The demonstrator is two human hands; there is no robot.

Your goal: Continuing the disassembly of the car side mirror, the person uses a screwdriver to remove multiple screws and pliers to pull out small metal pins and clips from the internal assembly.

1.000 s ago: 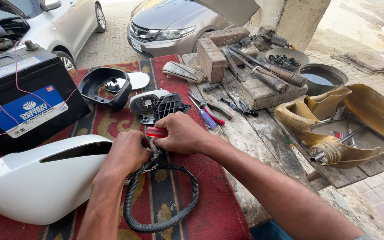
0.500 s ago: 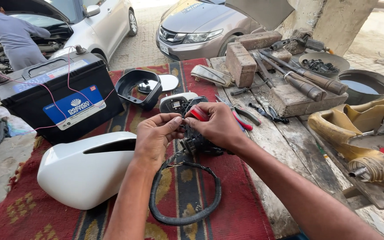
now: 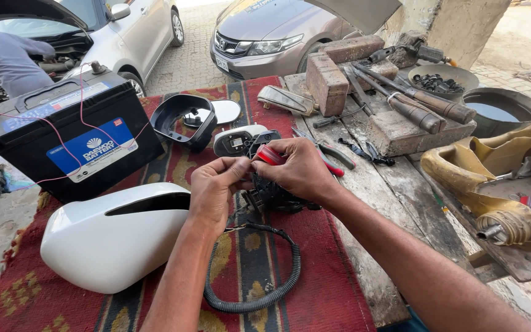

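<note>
Outdoors, a red patterned rug covers a wooden workbench. 2 hands meet above it: the right hand is clamped on 1 red-handled tool, and the left hand pinches the black mirror motor assembly beneath. 1 black corrugated cable loop trails toward the viewer. Nearby lie 1 white mirror housing, 1 black car battery and 2 bricks. Both forearms extend forward, converging.
</note>
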